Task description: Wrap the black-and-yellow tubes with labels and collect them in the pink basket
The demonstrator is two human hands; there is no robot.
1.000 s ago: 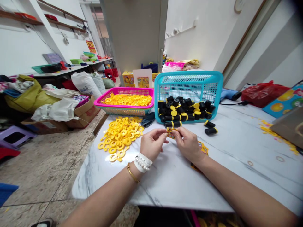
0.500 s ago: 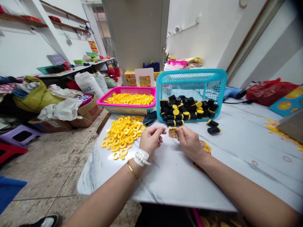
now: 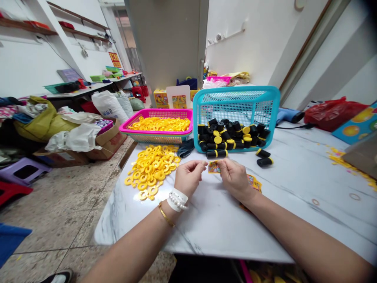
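Note:
My right hand (image 3: 235, 177) pinches a small colourful printed sticker sheet (image 3: 213, 167) just above the white marbled table. Left of it, my left hand (image 3: 188, 177) is closed with thumb and forefinger pressed together; whatever lies between them is too small to make out. Under my right forearm lie more printed sheets (image 3: 253, 182), partly hidden by it. Beside my left hand spreads a pile of yellow plastic rings (image 3: 153, 167) with small tabs. Black cylinders with yellow ends (image 3: 226, 135) fill a blue basket (image 3: 279, 106) tipped on its side, behind both hands.
A pink basket (image 3: 123, 127) holds more yellow pieces at the back left. Dark cloth (image 3: 185, 148) lies between the pile and the blue basket. Two loose black cylinders (image 3: 264, 161) lie right of my hands. A red plastic bag (image 3: 326, 114) sits at the far right.
My left fingertips have drawn together into a pinch and the hand has shifted slightly. The right hand still grips the sheet. The view has shifted slightly.

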